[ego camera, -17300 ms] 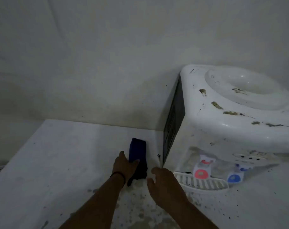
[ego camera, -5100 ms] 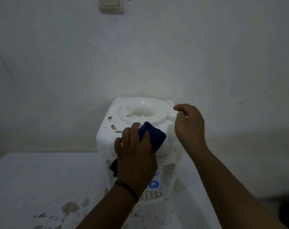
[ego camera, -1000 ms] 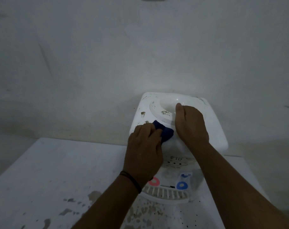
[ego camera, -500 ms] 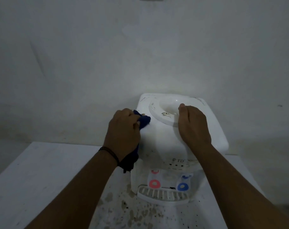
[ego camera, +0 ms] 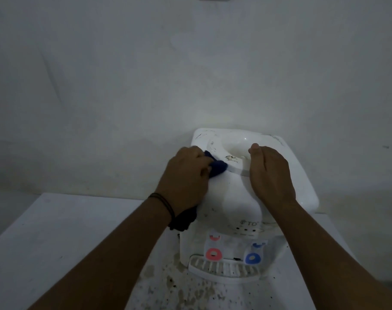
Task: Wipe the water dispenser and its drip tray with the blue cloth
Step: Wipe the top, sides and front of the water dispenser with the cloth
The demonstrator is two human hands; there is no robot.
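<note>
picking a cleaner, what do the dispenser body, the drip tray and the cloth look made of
Water dispenser: probably moulded white plastic, smooth, slightly glossy; rounded edges, soft highlights.
Drip tray: same white plastic look, slotted grille.
Blue cloth: soft fabric; it bunches and hangs under the left hand. Weave unclear.

Two bare forearms and two hands of a person are in view. Both arms have no sleeves as far as the picture shows them. The left hand [ego camera: 185,175] has a thin dark band [ego camera: 162,203] at the wrist, just behind the hand; it looks like two or three cords lying close together. The right hand [ego camera: 270,173] has nothing on its wrist. No rings are seen on the fingers that show.
</note>
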